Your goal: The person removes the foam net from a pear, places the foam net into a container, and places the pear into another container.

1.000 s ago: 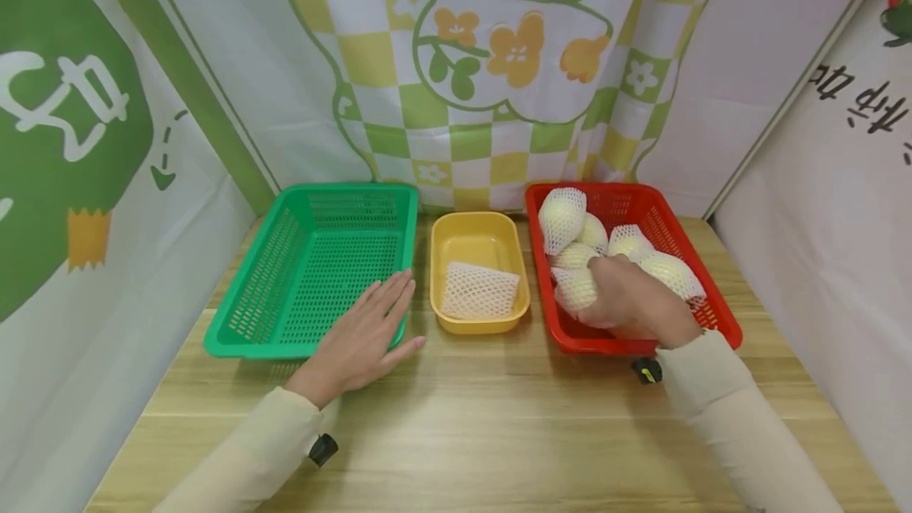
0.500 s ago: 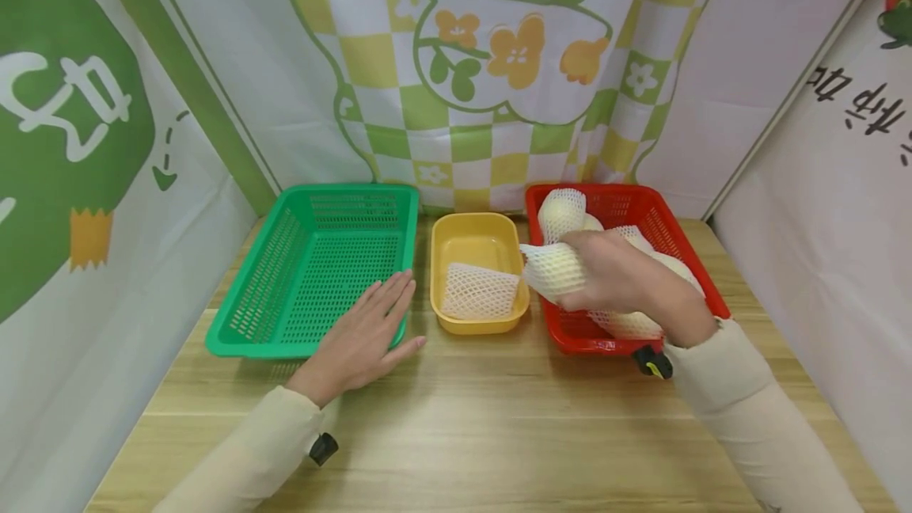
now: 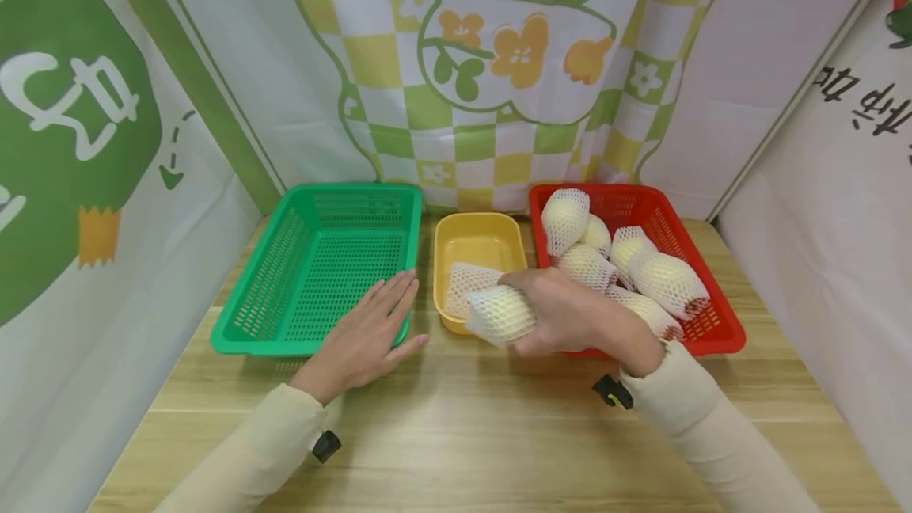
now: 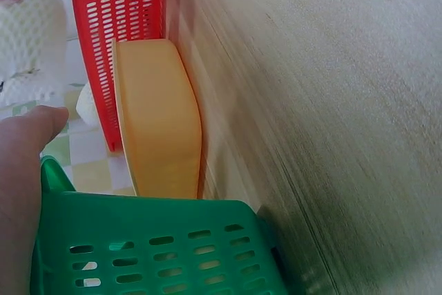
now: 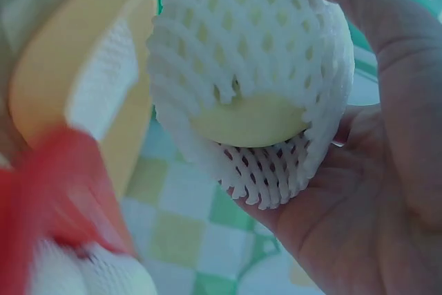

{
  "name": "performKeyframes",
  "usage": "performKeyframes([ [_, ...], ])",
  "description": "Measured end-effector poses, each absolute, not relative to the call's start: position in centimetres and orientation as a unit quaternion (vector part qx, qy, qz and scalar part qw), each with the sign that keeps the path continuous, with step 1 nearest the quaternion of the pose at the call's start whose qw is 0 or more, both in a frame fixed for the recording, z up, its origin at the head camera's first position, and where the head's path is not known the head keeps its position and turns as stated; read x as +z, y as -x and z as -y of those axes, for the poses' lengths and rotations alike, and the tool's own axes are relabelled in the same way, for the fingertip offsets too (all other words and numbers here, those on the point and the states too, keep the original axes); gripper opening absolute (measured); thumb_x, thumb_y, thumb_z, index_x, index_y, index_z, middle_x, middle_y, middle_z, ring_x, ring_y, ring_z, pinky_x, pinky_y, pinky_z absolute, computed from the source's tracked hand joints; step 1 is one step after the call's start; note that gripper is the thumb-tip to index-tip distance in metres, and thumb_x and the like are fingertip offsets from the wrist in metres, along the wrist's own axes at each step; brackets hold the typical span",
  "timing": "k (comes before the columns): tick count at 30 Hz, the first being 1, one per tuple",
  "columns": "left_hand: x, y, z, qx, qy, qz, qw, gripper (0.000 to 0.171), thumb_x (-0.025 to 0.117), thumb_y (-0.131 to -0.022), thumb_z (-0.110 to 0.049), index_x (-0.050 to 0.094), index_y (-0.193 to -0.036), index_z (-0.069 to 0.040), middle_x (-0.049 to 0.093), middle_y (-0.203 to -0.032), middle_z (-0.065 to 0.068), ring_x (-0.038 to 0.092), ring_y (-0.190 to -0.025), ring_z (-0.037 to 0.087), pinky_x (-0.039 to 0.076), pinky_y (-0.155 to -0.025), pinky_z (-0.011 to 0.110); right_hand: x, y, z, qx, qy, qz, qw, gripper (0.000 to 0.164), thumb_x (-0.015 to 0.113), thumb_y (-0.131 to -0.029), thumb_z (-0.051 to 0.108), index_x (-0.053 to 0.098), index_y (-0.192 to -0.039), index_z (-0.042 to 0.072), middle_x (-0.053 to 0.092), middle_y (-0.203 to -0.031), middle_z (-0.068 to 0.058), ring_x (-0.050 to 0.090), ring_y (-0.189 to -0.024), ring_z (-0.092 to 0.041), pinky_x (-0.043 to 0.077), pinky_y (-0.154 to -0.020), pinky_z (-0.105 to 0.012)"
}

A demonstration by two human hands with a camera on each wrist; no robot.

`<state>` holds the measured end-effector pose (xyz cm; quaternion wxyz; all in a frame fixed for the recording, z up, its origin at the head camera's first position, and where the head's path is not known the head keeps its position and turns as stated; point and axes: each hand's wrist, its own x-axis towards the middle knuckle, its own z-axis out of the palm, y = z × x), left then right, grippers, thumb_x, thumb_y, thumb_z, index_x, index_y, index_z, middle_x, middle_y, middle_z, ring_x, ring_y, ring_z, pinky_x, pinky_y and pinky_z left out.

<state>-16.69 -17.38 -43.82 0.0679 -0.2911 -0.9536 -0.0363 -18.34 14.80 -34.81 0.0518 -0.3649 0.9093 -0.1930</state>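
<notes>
My right hand (image 3: 563, 311) grips a pale yellow fruit (image 3: 501, 313) wrapped in a white foam net, held up over the near right part of the small yellow tub (image 3: 479, 232). In the right wrist view the net around this fruit (image 5: 248, 119) gapes at one end and shows smooth pale skin. My left hand (image 3: 363, 335) lies with straight fingers over the near right corner of the green basket (image 3: 313, 348). Several more netted fruits (image 3: 670, 279) lie in the red basket (image 3: 723, 315). A flat foam net (image 3: 465, 279) lies in the tub, partly hidden by the held fruit.
Green basket, yellow tub and red basket stand in a row on the wooden table (image 3: 456, 434), with the tub in the middle. A checked cloth (image 3: 473, 141) hangs close behind them. Printed cloth walls (image 3: 819, 220) close off both sides.
My right hand has lifted a netted fruit out of the red basket and carried it left to the yellow tub. The left hand stays in place at the green basket.
</notes>
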Motion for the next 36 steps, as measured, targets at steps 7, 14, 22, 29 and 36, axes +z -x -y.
performKeyframes([
  [7,-43.8,16.7,17.3,-0.043,0.294,0.952,0.07,0.086,0.046,-0.108,-0.059,0.023,-0.166,0.0,0.02,-0.177,0.016,0.022,-0.165,0.032,0.021,-0.135,0.051,-38.2,17.5,-13.3,-0.203,0.377,-0.898,0.101,0.066,0.085,-0.077,0.027,0.062,-0.134,0.004,0.068,-0.108,0.001,0.061,-0.089,-0.011,0.055,-0.077,-0.023],
  [14,-43.9,16.7,17.2,-0.047,0.294,0.952,0.072,0.085,0.046,-0.108,-0.058,0.023,-0.166,0.0,0.02,-0.177,0.016,0.02,-0.165,0.031,0.021,-0.135,0.051,-41.2,17.2,-12.7,-0.211,0.384,-0.892,0.115,0.063,0.087,-0.077,0.027,0.062,-0.131,0.007,0.066,-0.106,0.005,0.06,-0.09,-0.009,0.054,-0.078,-0.022],
  [22,-43.9,16.7,17.2,-0.052,0.291,0.953,0.073,0.085,0.047,-0.108,-0.058,0.025,-0.166,0.0,0.02,-0.177,0.015,0.021,-0.165,0.031,0.022,-0.135,0.052,-44.0,17.1,-12.5,-0.193,0.379,-0.898,0.112,0.06,0.089,-0.076,0.033,0.062,-0.126,0.01,0.065,-0.106,0.005,0.059,-0.096,-0.01,0.053,-0.082,-0.027],
  [29,-43.1,16.1,17.2,-0.047,0.296,0.947,0.112,0.081,0.051,-0.108,-0.051,0.027,-0.165,0.001,0.023,-0.176,0.016,0.024,-0.164,0.033,0.025,-0.134,0.053,-45.2,16.9,-13.0,-0.208,0.375,-0.896,0.111,0.07,0.088,-0.08,0.035,0.06,-0.136,0.006,0.067,-0.119,0.002,0.061,-0.104,-0.012,0.057,-0.092,-0.029],
  [36,-40.6,12.8,16.5,-0.171,0.38,0.873,0.253,0.051,0.058,-0.108,-0.029,0.056,-0.148,0.002,0.058,-0.155,0.017,0.059,-0.141,0.034,0.054,-0.113,0.05,-45.4,16.5,-13.5,-0.213,0.373,-0.896,0.112,0.076,0.09,-0.081,0.037,0.057,-0.143,0.008,0.066,-0.126,0.002,0.062,-0.11,-0.013,0.057,-0.098,-0.032],
])
